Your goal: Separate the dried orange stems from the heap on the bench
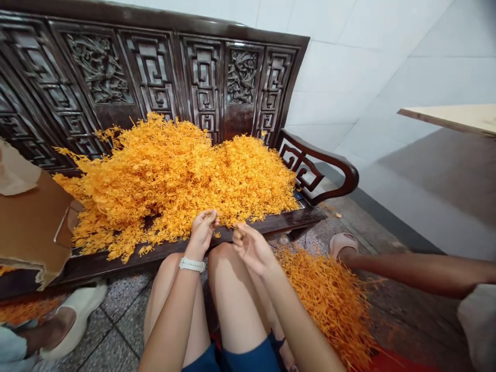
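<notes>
My left hand (203,231), with a pale watch band (192,264) on its wrist, is raised over my knees at the bench's front edge. Its fingers are pinched together; what they hold, if anything, is too small to make out. My right hand (252,247) is a little apart from it, fingers curled towards the thumb, and their contents are also unclear. Just beyond both hands, a large heap of yellow-orange, flower-like plastic pieces (182,165) covers the seat. One small loose orange piece (217,235) shows between the hands.
The dark carved bench (240,118) has a curved armrest (351,178) at right. Torn cardboard (31,222) stands at left. Orange stringy strands (325,305) are piled on the floor at right. Other people's legs, in light clogs (73,320) and a pink shoe (343,243), flank me. A board (457,118) juts in.
</notes>
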Demonstrator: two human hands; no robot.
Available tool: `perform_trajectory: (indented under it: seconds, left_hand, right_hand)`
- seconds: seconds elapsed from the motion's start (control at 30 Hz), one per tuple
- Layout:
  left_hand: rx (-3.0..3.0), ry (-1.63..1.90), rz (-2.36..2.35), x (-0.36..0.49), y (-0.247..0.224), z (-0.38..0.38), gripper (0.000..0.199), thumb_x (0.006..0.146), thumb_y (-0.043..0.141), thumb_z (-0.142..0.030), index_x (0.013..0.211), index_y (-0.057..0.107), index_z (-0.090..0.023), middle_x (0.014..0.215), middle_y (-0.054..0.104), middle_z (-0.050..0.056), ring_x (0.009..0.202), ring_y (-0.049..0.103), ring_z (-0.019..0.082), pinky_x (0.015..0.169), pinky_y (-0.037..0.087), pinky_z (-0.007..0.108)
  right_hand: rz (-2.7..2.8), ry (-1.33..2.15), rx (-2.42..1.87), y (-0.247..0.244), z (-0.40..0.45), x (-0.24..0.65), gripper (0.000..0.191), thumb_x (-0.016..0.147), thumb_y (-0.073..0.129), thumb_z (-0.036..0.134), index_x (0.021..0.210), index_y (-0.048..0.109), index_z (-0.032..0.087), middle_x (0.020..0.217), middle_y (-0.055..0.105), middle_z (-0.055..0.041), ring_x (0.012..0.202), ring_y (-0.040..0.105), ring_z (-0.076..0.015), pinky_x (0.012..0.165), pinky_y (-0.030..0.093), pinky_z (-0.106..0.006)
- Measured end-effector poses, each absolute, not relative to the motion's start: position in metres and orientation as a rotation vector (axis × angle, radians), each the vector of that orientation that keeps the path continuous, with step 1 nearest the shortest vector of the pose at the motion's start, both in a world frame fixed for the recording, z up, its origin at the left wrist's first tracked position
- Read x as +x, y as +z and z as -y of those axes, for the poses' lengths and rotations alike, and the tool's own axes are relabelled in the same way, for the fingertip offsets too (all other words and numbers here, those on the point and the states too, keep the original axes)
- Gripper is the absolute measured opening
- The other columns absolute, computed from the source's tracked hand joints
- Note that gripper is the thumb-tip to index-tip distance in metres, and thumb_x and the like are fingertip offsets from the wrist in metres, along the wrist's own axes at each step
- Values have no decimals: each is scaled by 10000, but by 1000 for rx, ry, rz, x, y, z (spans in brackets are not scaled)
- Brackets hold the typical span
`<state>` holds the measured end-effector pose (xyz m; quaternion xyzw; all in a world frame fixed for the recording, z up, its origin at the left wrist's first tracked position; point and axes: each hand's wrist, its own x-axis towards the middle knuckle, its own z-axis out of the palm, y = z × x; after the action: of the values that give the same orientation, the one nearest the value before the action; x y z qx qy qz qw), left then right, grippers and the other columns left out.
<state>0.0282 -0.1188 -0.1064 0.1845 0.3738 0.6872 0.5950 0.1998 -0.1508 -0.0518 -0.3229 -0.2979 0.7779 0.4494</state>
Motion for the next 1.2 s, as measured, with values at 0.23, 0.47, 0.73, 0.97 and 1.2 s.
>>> perform_trajectory:
  seconds: [0.23,0.47,0.73,0.97,1.2]
  left_hand:
    - [1089,1066,-846,70,-101,143,406,646,964,-475,733,767,-130,779,742,83,686,644,148,654,488,261]
    - [1502,778,-724,108,-97,172,418,756,888,-487,1012,844,-160,1061,763,135,867,671,203,808,515,326]
    - [1634,776,-1008,38,-6,213,447,925,711,-519,1291,744,-263,1233,750,112,1159,690,285,1063,531,427]
    - [1877,643,-1455,-56,37,265,437,829,766,-566,1229,767,-391,1270,770,53,1171,716,352,997,602,451]
    - [2215,315,-1531,-69,10,192,427,886,669,-559,1160,787,-253,1169,795,120,1020,739,331,862,561,375]
  right_hand:
    - [953,1498,-1064,-118,195,227,480,839,786,602,1025,592,204,718,699,16,499,573,-104,473,428,-211]
    - [1195,1563,-1035,-107,228,314,474,817,839,577,846,588,176,639,690,-9,508,566,-101,535,429,-227]
    - [631,2018,-585,-125,312,339,565,945,664,632,1212,673,134,754,678,-18,480,472,-66,439,338,-188]
    - [784,1977,-566,-96,312,327,413,952,687,517,1133,670,146,796,667,-36,529,548,-93,425,392,-182]
    - [1059,1715,-938,-73,277,314,265,966,691,449,1023,650,193,563,500,81,399,240,-52,396,132,-203]
